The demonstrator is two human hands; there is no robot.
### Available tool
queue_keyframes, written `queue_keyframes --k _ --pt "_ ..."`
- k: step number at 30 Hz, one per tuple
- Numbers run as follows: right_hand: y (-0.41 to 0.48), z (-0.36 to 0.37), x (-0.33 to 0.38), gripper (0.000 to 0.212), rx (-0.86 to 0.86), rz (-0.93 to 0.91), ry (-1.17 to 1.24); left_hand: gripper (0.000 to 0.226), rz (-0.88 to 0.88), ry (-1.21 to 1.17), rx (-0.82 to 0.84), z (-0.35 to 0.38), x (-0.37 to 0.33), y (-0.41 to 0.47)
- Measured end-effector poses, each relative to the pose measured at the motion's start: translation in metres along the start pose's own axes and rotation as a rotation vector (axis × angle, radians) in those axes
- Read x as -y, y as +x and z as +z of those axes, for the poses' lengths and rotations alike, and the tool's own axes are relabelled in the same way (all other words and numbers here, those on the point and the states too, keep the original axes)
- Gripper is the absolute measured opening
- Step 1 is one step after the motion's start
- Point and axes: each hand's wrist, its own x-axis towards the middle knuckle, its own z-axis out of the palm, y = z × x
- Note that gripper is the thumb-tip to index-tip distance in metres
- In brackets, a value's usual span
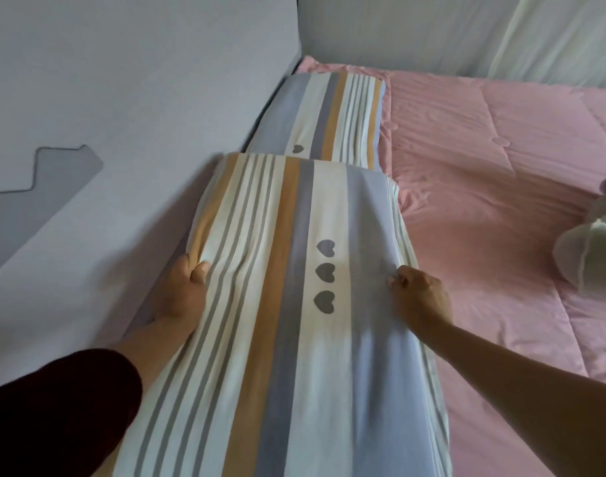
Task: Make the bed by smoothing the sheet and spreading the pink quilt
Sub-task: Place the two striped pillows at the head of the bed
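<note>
— Where is the pink quilt?

— Spread flat over the bed, filling the view from 1 o'clock round to 4 o'clock. Its stitched panels show shallow creases, thickest just beside the pillows.

— And the pillows?

— Two striped ones lie end to end along the grey headboard, which takes up 9 to 11 o'clock. The near pillow runs from 6 o'clock up to the centre and has three grey hearts on top. The far pillow lies at its 12 o'clock, and their ends touch.

— What are the hands doing?

— Both hold the near pillow. The left hand is at the pillow's 9 o'clock edge. Its fingers are curled tight into the cover, so the cloth bunches into folds. The right hand is at the 3 o'clock edge, with its fingers drawn in narrow and pinching a bit of the cover.

— Does the pillow rest on the quilt?

— Its right side lies over the quilt's margin. Whether the pillow is lifted, I cannot tell.

— Anything else?

— A dark red sleeve covers the left upper arm at 7 o'clock, and the right arm is bare. A white bundle of cloth sits on the quilt at the 3 o'clock edge. A pale curtain hangs behind the bed at 1 o'clock.
</note>
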Motion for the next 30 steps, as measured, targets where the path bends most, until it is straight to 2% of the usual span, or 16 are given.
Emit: queue_keyframes --k 4,6,9,10,13,16,18,21,25,27,30 --pt "-0.002 0.032 0.024 0.024 0.072 -0.013 0.014 0.031 -0.073 0.061 0.010 -0.008 0.029 0.021" --pt "0.002 0.049 0.030 0.012 0.233 -0.009 0.017 0.033 -0.131 0.136 0.064 -0.002 0.045 0.039" --pt "-0.001 0.068 0.039 0.045 0.592 -0.015 -0.031 0.068 -0.048 0.197 0.253 0.013 0.057 0.050" --pt "-0.002 0.071 0.042 0.054 0.651 -0.027 -0.058 0.075 -0.017 0.160 0.327 0.020 0.055 0.047" --pt "-0.008 0.085 0.047 0.069 0.633 -0.034 -0.079 0.090 0.015 0.252 0.584 0.041 0.056 0.029" --pt "-0.007 0.087 0.046 0.083 0.569 0.136 -0.068 0.096 -0.042 0.360 0.748 0.052 0.059 0.014" --pt "-0.006 0.086 0.045 0.081 0.567 0.272 -0.002 0.093 -0.045 0.366 0.724 0.054 0.063 0.010" --pt "-0.004 0.093 0.035 0.084 0.514 0.444 0.220 0.092 -0.108 0.334 0.621 0.057 0.070 0.013" --pt "-0.012 0.109 0.022 0.086 0.526 0.616 0.473 0.088 -0.338 0.183 0.423 0.063 0.080 0.025" --pt "-0.012 0.112 0.022 0.084 0.539 0.605 0.564 0.084 -0.384 0.087 0.392 0.064 0.087 0.034" --pt "-0.011 0.110 0.027 0.064 0.339 0.379 0.624 0.082 -0.333 0.069 0.296 0.069 0.085 0.035"
